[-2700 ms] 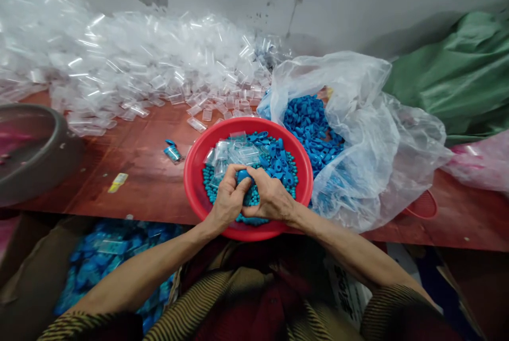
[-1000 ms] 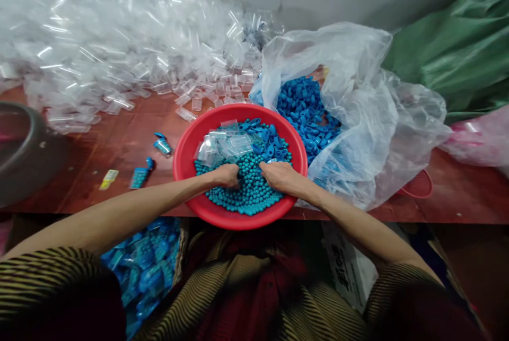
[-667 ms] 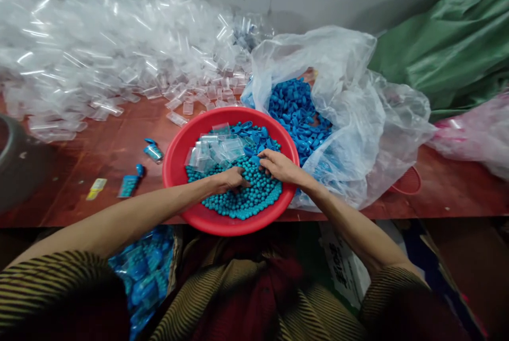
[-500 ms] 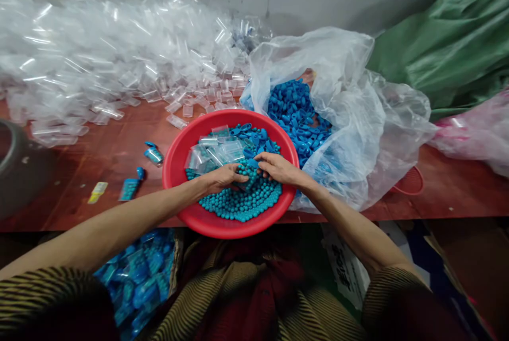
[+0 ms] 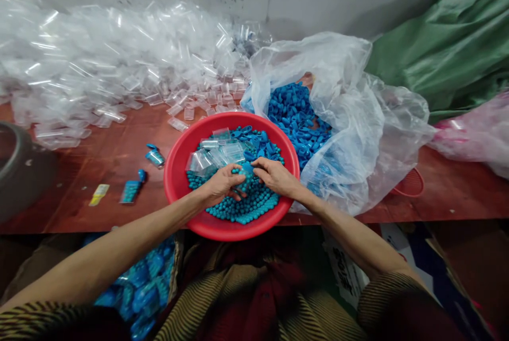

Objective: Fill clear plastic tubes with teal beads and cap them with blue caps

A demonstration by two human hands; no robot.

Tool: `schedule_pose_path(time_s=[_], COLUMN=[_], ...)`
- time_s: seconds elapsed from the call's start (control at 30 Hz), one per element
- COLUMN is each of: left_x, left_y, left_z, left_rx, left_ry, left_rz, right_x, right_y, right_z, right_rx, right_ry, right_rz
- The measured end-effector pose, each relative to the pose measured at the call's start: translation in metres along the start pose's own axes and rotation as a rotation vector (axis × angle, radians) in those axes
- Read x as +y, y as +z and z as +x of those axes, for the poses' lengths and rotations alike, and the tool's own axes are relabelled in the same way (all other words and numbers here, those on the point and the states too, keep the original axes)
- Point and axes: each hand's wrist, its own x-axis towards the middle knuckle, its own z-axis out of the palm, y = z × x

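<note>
Over a red basin (image 5: 175,192) of turquoise beads (image 5: 248,213), my left hand (image 5: 223,184) is closed around a small clear container (image 5: 243,177) with beads in it. The fingers of my right hand (image 5: 274,175) pinch a blue cap (image 5: 247,166) at the container's top; whether the cap is fully seated I cannot tell. Several empty clear containers (image 5: 212,156) lie on the beads behind my left hand. Loose blue caps (image 5: 258,142) rest at the back of the basin.
Clear containers (image 5: 131,60) are heaped along the wall. A plastic bag (image 5: 350,113) lies open around more blue caps (image 5: 294,113). Left of the basin are two filled containers (image 5: 130,191) and a grey tub (image 5: 24,176). Below the table edge sits a box of filled blue containers (image 5: 147,282).
Both hands have lifted slightly above the beads with the container, and my right fingers have moved a little left, onto the cap. The camera view has shifted slightly.
</note>
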Motion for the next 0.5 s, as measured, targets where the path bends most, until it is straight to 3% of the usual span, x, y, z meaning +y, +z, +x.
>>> schedule_pose_path(time_s=[0.33,0.5], left_x=[0.000,0.002], left_y=[0.011,0.015], left_z=[-0.018,-0.018], left_rx=[0.068,0.100], left_ry=[0.097,0.184], left_rz=[-0.030,0.015], right_x=[-0.006,-0.012], right_y=[0.012,0.014], right_z=[-0.005,-0.005], right_rx=[0.078,0.170], right_ry=[0.074,0.045], right_rz=[0.254,0.251])
